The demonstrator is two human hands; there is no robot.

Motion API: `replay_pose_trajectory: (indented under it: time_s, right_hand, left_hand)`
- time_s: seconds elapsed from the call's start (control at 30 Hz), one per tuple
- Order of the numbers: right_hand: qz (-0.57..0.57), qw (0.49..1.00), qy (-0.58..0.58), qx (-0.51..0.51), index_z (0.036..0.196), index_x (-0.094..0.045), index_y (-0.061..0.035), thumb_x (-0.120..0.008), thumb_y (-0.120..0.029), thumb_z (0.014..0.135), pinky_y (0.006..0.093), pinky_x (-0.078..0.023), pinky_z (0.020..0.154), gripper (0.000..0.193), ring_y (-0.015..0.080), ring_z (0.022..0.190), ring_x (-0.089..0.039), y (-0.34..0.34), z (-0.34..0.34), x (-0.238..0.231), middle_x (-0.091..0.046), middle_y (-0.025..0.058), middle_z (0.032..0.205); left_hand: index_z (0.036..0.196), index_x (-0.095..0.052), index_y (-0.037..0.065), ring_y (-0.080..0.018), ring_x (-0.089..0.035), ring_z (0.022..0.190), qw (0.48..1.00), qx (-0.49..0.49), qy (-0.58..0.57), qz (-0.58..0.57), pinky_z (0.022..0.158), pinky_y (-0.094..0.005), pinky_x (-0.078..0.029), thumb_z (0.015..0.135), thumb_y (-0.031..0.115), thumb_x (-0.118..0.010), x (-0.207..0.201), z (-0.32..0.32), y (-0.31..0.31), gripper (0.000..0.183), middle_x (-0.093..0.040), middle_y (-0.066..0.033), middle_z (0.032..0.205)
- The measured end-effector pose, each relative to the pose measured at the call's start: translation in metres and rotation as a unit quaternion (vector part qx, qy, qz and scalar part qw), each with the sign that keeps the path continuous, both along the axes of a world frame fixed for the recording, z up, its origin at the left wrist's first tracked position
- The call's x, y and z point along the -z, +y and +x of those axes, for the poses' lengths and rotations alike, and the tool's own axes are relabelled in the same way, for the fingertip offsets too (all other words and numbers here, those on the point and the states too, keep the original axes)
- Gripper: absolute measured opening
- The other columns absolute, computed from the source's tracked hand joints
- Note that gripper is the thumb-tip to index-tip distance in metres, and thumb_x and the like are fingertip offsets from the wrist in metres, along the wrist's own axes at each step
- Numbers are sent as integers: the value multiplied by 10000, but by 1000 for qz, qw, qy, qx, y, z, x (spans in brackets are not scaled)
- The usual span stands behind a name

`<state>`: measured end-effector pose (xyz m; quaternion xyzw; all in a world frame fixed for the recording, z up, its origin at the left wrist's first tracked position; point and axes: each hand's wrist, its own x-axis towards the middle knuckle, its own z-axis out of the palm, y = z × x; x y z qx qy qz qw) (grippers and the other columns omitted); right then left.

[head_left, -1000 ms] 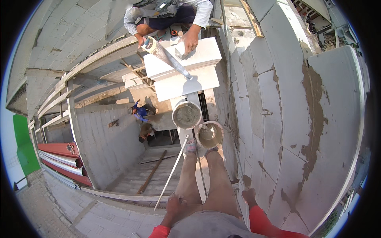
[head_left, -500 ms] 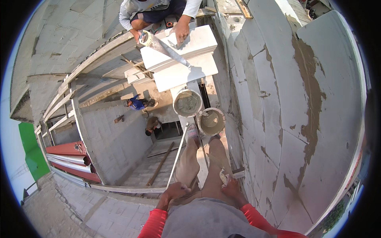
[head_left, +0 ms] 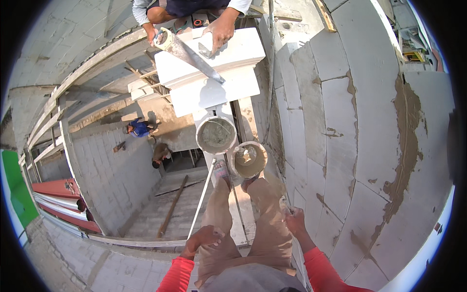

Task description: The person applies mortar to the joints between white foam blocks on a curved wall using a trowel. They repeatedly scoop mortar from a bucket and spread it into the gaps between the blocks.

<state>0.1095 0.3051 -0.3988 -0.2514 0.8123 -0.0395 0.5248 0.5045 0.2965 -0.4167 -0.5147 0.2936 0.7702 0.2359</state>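
Note:
My left hand [head_left: 209, 235] rests by my left thigh, its fingers curled and nothing visible in them. A white pole [head_left: 202, 198] runs from beside my left foot to near that wrist. Beside my right thigh, my right hand [head_left: 294, 222] is closed on the handle of a mortar-smeared trowel [head_left: 284, 201]; its blade is blurred against my leg. At my feet stand two buckets: the left bucket [head_left: 199, 141] contains grey mortar, and the right bucket [head_left: 264, 163] has wet mortar and a pale, mortar-caked object [head_left: 247, 155] inside.
Ahead, a co-worker holds a handsaw [head_left: 189, 57] over stacked white blocks [head_left: 219, 95]. A block wall [head_left: 335, 126] rises at my right. On my left is a drop to a lower floor, where two people [head_left: 140, 128] work. Wooden rails [head_left: 73, 92] edge the drop.
My view has shifted, so buckets and blocks sit further left. Both hands have come away from my lap, the right one moving outward with the trowel. The co-worker's saw is still at the blocks.

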Motion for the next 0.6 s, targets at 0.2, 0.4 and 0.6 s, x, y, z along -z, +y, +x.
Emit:
replay_pose_trajectory:
  time_s: [0.2,0.4,0.6]
  right_hand:
    - [-312,934,124,-124,1250,-619,57,-700,-234,937,449,-556,820,435,398,912,-713,-310,-21,174,-734,243,992]
    - [-400,763,341,-377,1256,-684,-46,-720,-275,799,506,-575,888,513,435,983,-720,-558,-31,246,-752,244,1014]
    - [-272,674,415,-548,1446,-540,-139,-725,-452,935,508,-584,935,627,380,1122,-698,-679,10,258,-683,165,1341]
  left_hand:
    - [1168,-740,48,-368,-745,979,944,53,-78,-317,880,-437,-565,967,255,-651,141,23,-112,302,-769,-186,1049]
    - [1274,-663,-32,-375,-672,1195,789,5,-230,-570,1044,-431,-511,960,167,-698,277,49,-298,373,-677,-263,1281]
    - [1421,-551,-67,-479,-490,1387,600,-80,-290,-741,1184,-505,-368,981,296,-643,329,53,-474,577,-558,-330,1432]
